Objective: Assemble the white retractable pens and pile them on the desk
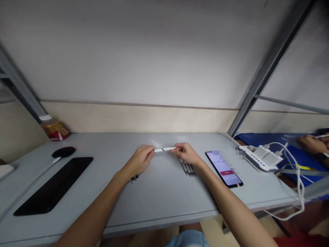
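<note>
Between my two hands a slim white pen [164,149] with a dark band near its middle is held level above the grey table [159,199]. My left hand [142,158] pinches its left end, and my right hand [187,153] pinches its right end. Partly under my right hand lies a row of several pens [189,168] with silver-grey tips, side by side. A few more pen tips [134,178] show beside my left wrist; the rest of those pens is hidden behind the hand and forearm.
At right are a lit phone [224,169] and a white power strip [258,159] with chargers and cables. A black tablet-like slab [55,185], a black round device [63,152] and a drink bottle [53,128] stand at left. Another person's hand [312,144] appears far right.
</note>
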Action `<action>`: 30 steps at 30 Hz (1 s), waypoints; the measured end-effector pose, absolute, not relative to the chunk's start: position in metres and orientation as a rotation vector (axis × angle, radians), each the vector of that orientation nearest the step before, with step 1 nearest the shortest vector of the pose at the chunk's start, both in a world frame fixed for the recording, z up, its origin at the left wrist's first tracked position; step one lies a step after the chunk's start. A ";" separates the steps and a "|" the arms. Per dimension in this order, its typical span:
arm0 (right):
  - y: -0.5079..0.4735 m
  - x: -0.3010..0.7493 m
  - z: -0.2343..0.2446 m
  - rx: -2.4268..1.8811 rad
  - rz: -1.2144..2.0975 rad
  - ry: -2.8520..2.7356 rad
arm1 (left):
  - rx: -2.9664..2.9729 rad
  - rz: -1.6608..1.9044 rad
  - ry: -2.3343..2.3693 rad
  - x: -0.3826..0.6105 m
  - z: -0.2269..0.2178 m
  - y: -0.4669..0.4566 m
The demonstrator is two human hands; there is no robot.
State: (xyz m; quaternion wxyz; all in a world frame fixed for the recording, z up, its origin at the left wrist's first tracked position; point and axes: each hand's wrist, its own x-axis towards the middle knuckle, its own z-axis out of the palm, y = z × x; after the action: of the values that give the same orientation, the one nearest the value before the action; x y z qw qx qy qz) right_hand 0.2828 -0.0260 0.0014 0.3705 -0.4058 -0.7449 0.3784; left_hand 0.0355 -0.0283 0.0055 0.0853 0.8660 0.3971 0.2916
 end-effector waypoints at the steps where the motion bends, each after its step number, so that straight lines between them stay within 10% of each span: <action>1: -0.026 0.283 0.001 -1.061 0.970 -1.922 | 2.574 0.863 1.182 0.035 0.006 -0.028; 30: -0.033 0.278 0.006 -1.038 0.754 -2.031 | 2.528 0.792 1.222 0.040 0.010 -0.035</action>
State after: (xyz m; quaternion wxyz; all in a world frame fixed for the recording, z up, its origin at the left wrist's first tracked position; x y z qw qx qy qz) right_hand 0.2783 -0.0325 0.0062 0.3615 -0.4028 -0.7883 0.2926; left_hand 0.0395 -0.0351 0.0105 0.1118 0.8612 0.4161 0.2697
